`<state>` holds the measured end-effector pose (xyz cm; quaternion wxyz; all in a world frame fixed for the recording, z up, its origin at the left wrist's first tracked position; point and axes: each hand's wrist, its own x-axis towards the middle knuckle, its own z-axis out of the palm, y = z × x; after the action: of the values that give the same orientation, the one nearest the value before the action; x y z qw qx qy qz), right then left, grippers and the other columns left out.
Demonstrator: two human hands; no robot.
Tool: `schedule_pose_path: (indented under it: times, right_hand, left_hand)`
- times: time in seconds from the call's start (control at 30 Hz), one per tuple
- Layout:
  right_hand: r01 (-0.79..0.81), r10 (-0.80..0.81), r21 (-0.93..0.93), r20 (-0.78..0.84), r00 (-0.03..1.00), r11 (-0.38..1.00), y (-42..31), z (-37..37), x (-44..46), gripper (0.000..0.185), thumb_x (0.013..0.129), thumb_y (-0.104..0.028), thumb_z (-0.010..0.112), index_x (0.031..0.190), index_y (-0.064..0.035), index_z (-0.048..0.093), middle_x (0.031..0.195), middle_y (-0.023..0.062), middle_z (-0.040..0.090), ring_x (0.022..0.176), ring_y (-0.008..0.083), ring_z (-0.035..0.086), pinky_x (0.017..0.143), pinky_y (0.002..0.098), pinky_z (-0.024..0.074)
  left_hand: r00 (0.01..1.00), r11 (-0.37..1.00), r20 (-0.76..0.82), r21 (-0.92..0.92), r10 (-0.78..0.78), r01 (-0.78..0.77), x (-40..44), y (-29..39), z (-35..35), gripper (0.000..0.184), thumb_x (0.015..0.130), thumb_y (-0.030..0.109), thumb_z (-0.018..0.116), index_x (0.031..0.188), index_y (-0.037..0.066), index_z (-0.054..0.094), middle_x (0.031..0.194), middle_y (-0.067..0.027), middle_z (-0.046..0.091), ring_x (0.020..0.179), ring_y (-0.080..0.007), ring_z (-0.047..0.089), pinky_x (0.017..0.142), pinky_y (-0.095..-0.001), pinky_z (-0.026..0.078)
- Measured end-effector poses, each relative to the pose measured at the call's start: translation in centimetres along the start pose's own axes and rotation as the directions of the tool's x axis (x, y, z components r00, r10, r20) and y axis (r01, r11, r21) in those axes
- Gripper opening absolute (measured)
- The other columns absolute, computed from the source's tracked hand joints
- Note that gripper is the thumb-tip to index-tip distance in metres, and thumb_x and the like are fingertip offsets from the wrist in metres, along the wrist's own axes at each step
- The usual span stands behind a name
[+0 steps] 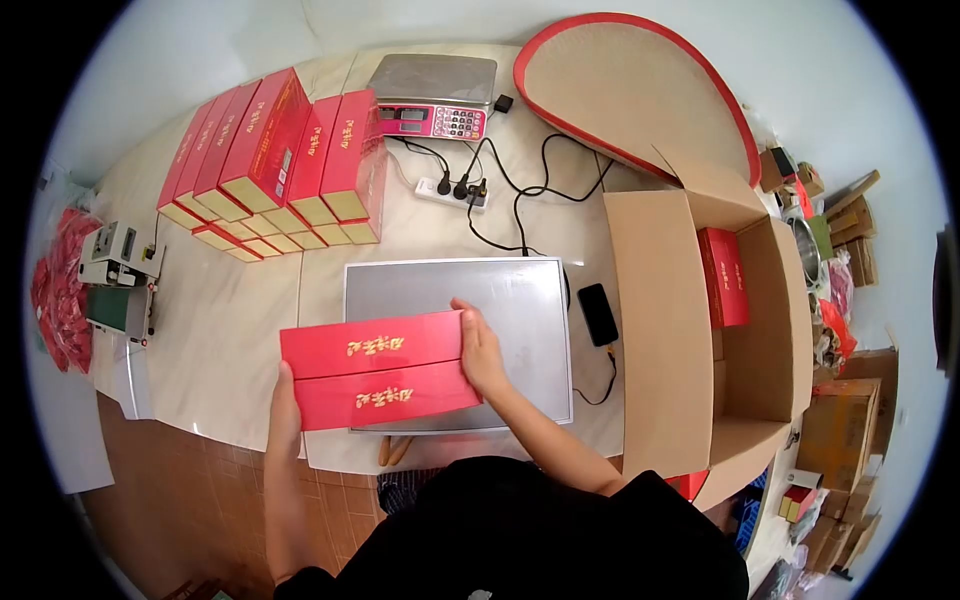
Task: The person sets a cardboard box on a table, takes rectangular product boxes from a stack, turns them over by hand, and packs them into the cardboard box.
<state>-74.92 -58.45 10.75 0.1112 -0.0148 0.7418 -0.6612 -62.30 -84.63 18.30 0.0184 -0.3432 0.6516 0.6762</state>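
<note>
Two red boxes with gold lettering (pixel 378 368) lie side by side between my two hands, over the left part of a grey flat panel (pixel 520 340). My left hand (pixel 284 400) is closed on their left ends. At the right ends, my right hand (pixel 483 352) grips the same pair, its thumb and fingers around the edge. An open cardboard carton (pixel 662 330) stands to the right, with a red box (pixel 724 277) inside. Stacked red boxes (pixel 265 150) with yellowish sides stand at the back left.
Behind the panel are a scale (pixel 433 85), a power strip (pixel 452 192) and black cables. A phone (pixel 598 314) lies beside the carton. A red-rimmed tray (pixel 640 90) is at the back right, a small machine (pixel 120 265) at the far left.
</note>
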Motion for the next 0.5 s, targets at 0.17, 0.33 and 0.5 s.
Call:
schedule_pose_path:
  times: [0.17, 0.33, 0.5]
  right_hand:
    - [0.054, -0.059, -0.052, -0.118, 0.991, 0.997, 0.8, -5.0, -0.3, 0.047, 0.104, -0.031, 0.029, 0.122, 0.0037, 0.055, 0.119, 0.0197, 0.061, 0.114, 0.028, 0.056, 0.1, 0.0345, 0.0399]
    - [0.079, -0.125, -0.207, -0.217, 0.968, 0.975, 2.0, -11.9, -0.9, 0.049, 0.103, -0.034, 0.03, 0.12, 0.003, 0.058, 0.115, 0.0221, 0.063, 0.108, 0.0323, 0.06, 0.096, 0.0374, 0.0432]
    - [-0.022, -0.053, -0.264, -0.276, 0.96, 0.964, 1.7, -14.6, -1.5, 0.05, 0.103, -0.037, 0.029, 0.118, -0.0002, 0.059, 0.109, 0.0214, 0.065, 0.104, 0.035, 0.061, 0.09, 0.0399, 0.0452]
  left_hand:
    - [0.983, 0.983, 0.119, 0.101, 0.14, -0.152, 2.3, -1.1, 4.0, 0.068, 0.102, 0.052, 0.027, 0.132, -0.005, 0.049, 0.131, -0.0157, 0.054, 0.122, -0.0221, 0.05, 0.105, -0.0322, 0.035]
    - [0.963, 0.973, 0.232, 0.152, 0.137, -0.175, 5.4, -5.4, 9.7, 0.071, 0.101, 0.053, 0.025, 0.134, -0.007, 0.046, 0.138, -0.0184, 0.049, 0.129, -0.0249, 0.044, 0.109, -0.0326, 0.031]
    - [0.93, 0.972, 0.322, 0.084, 0.18, -0.218, 4.5, -5.1, 13.0, 0.071, 0.102, 0.052, 0.024, 0.136, -0.007, 0.043, 0.142, -0.0193, 0.044, 0.134, -0.0263, 0.038, 0.112, -0.0329, 0.027]
